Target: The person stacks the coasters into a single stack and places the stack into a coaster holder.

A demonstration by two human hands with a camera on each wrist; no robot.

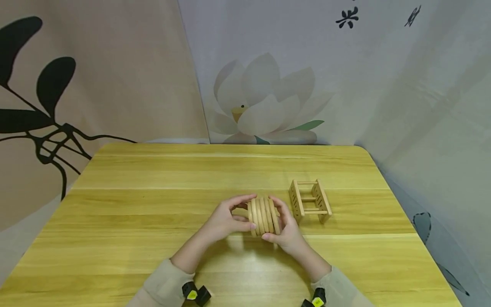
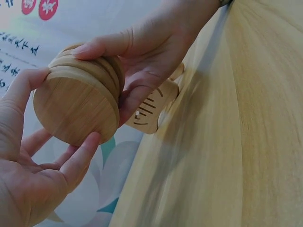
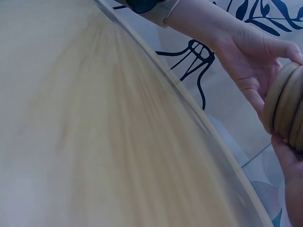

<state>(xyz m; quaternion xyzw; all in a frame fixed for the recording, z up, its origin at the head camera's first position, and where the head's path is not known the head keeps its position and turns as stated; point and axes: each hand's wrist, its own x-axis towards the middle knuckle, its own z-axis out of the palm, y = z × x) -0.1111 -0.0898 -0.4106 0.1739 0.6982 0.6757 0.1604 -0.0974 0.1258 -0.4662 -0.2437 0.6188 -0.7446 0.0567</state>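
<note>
Several round wooden coasters [image 1: 263, 216], pressed face to face in a stack lying on its side, are held between both hands above the table. My left hand [image 1: 226, 219] grips the left end, thumb at the near edge and fingers at the far edge. At the right end, my right hand [image 1: 287, 232] grips the stack the same way. The left wrist view shows the plain face of the end coaster [image 2: 75, 111] with fingertips on its rim. Just right of my right hand stands a small wooden rack [image 1: 297, 200] with slotted side panels joined by thin rods.
The wooden table [image 1: 126, 230] spreads out around the hands, its far edge against a fabric backdrop [image 1: 145, 64] printed with flowers and leaves. Each wrist wears a black strap; the left strap [image 1: 189, 290] shows near the front.
</note>
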